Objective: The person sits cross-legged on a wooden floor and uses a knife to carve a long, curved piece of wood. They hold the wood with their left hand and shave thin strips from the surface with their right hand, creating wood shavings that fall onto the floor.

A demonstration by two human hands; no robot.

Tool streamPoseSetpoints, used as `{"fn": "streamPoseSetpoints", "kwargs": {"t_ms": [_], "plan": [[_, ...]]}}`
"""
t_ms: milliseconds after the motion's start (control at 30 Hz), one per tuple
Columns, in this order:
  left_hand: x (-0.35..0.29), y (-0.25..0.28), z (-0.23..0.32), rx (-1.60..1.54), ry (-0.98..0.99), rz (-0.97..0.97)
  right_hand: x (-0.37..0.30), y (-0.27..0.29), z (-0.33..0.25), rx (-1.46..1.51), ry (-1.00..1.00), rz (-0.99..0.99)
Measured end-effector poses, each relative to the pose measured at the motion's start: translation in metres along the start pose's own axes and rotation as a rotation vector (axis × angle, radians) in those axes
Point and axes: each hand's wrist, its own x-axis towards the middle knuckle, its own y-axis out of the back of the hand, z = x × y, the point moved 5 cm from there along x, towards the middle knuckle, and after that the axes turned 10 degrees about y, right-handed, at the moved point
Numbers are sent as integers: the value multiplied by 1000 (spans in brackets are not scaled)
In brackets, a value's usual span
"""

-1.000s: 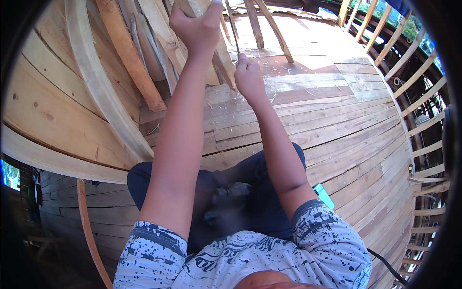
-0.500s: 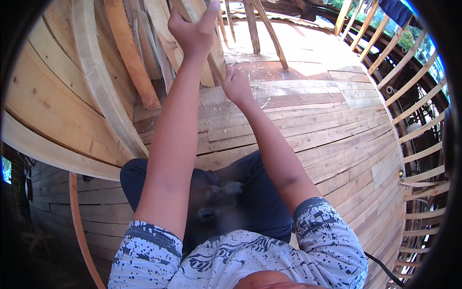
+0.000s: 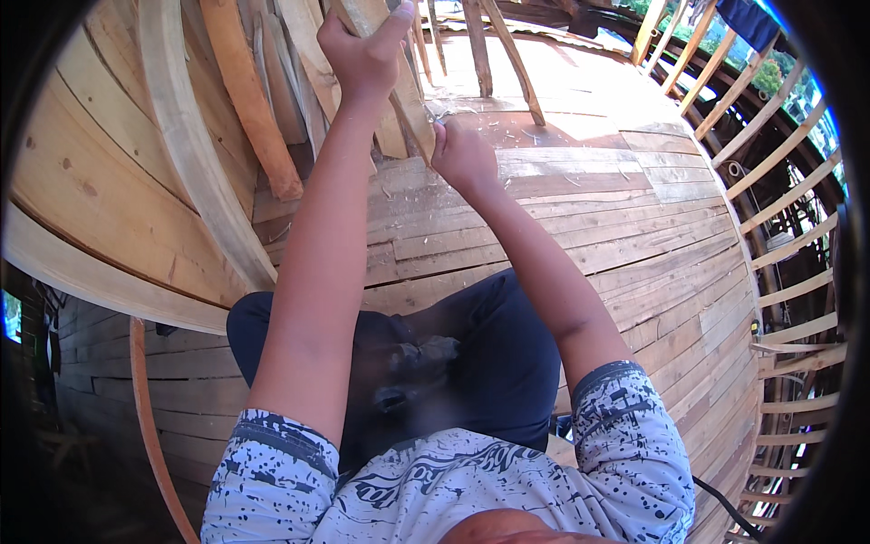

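A pale wooden plank (image 3: pixel 412 109) slants from the top of the view down toward the deck. Wrapped round its upper part is my left hand (image 3: pixel 364 56), thumb stretched along the wood. My right hand (image 3: pixel 468 156) is closed in a fist by the plank's lower end, the thumb side toward the wood. A small bluish glint shows just above that fist; what the fingers hold is mostly hidden. Both arms reach forward over my crossed legs in dark trousers (image 3: pixel 507 354).
Curved wooden ribs (image 3: pixel 181 109) and hull planking (image 3: pixel 100 181) rise on the left. Wood shavings lie on the plank deck (image 3: pixel 580 227). Two thin props (image 3: pixel 515 68) stand ahead. A slatted railing (image 3: pixel 788 236) curves along the right, and a dark cable (image 3: pixel 725 503) runs at lower right.
My right hand has shifted a little right and toward me, its fist turned more knuckles-up. My left hand stays on the plank, almost unmoved.
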Motion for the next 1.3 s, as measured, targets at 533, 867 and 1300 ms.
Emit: {"fn": "streamPoseSetpoints", "kwargs": {"t_ms": [533,867,1300], "plan": [[-17,-22,14,-31,-119,-88,-15,-24,11,450,-19,203],[-8,32,12,-86,-120,80,18,-6,83,-154,-28,-167],[-20,72,18,-86,-111,173,-4,-79,10,218,-170,-176]]}}
